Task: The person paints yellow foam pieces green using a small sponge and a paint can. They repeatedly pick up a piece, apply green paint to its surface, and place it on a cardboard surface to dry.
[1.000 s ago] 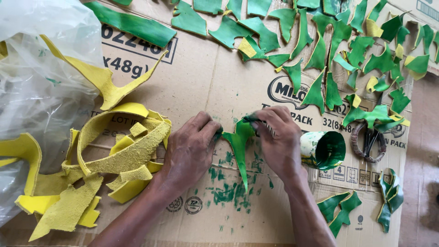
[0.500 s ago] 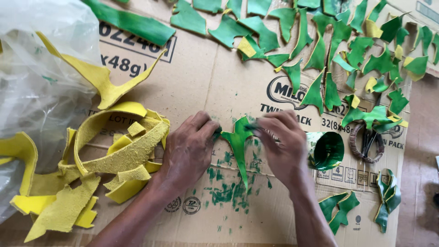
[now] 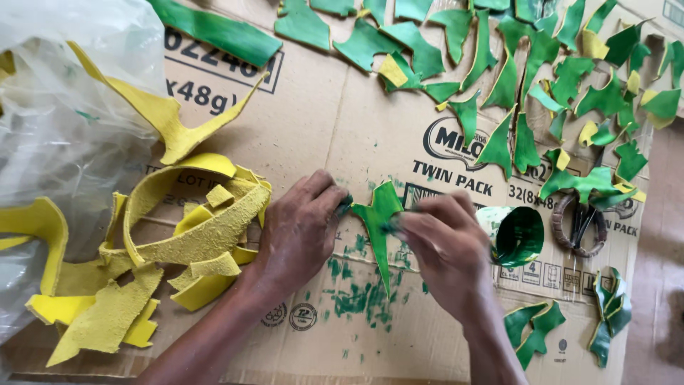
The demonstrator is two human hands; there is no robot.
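The left hand [image 3: 303,228] presses its curled fingertips on the left edge of a pointed, green-painted leather scrap [image 3: 379,224], pinning it to the flattened brown cardboard sheet [image 3: 342,128]. The right hand [image 3: 445,249] pinches something small and blurred against the scrap's right side. Green paint smears [image 3: 356,296] lie beneath; a green paint pot [image 3: 519,235] sits just right, yellow suede offcuts [image 3: 192,235] left.

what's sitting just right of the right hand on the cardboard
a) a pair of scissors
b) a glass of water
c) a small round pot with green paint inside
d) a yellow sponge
c: beside the right hand a small round pot lies on the cardboard, its inside coated green.
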